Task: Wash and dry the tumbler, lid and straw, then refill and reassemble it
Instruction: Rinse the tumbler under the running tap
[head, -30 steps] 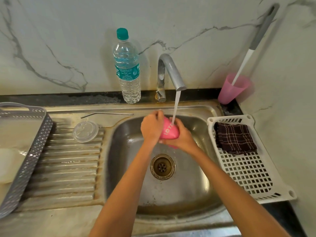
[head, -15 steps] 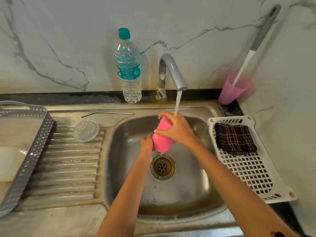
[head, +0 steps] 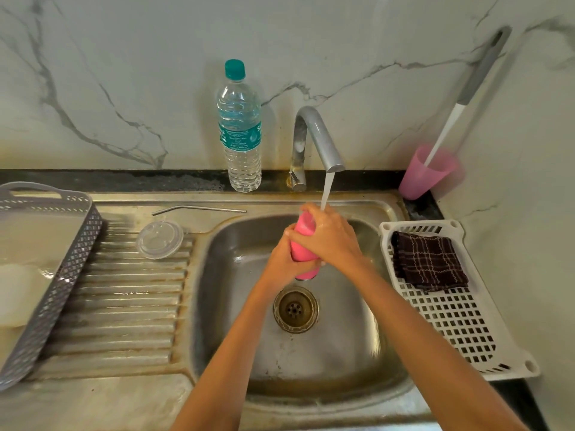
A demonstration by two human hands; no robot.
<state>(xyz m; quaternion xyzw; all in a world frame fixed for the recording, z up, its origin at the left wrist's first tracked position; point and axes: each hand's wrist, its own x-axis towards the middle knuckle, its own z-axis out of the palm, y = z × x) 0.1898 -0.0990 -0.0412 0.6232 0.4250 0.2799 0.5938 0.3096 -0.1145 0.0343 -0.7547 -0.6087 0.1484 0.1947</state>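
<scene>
The pink tumbler (head: 301, 253) sits upright above the sink (head: 342, 353) bowl, under the running tap (head: 317, 135). The left hand (head: 280, 259) has its fingers curled round the lower part, and the right hand (head: 331, 241) is clamped over the top. With the tumbler wet, a loosened grip could let it slip and drop onto the drain (head: 295, 309).

Over the stainless steel sink basin (head: 357, 353), both hands hold a pink plastic tumbler (head: 303, 244) upright under water running from the grey curved tap (head: 317, 135). The right hand (head: 329, 241) wraps its upper part, the left hand (head: 284, 259) its lower part. A clear round lid (head: 160, 239) and a bent metal straw (head: 199, 209) lie on the ribbed drainboard (head: 124, 306), with a dark checked cloth (head: 429, 264) in a white slotted tray (head: 460, 321).
</scene>
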